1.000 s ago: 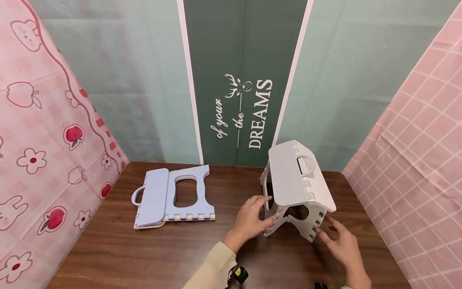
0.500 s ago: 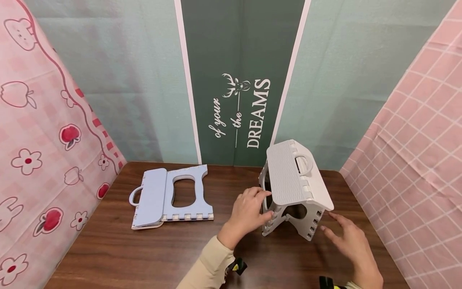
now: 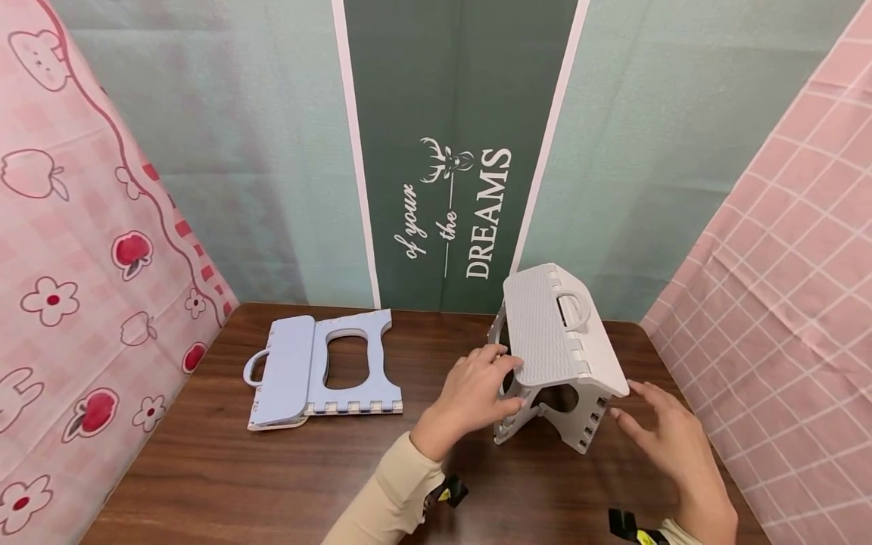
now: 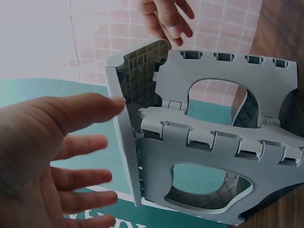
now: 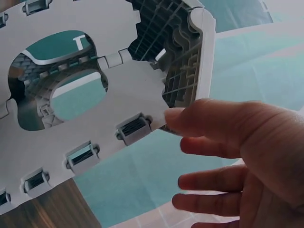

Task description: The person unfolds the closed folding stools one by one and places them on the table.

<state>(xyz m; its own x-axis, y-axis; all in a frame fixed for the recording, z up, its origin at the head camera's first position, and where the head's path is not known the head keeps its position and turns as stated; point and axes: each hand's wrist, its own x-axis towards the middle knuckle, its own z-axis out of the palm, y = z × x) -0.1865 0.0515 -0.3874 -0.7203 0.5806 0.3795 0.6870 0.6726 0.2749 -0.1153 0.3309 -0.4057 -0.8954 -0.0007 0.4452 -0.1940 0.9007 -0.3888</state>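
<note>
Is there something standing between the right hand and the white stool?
Nothing visible: the right hand is close beside the white stool, at its right edge. The blue stool lies to the left, beyond the left hand, out of the way.

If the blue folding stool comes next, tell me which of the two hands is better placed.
Probably the left hand: it is nearer the blue folding stool, while the right hand is beyond the white folding stool.

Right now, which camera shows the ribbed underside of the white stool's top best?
The right wrist view: the ribbed underside appears largest there, its grid easy to make out. The left wrist view shows a smaller patch; the head view hides it beneath the white stool's top.
</note>
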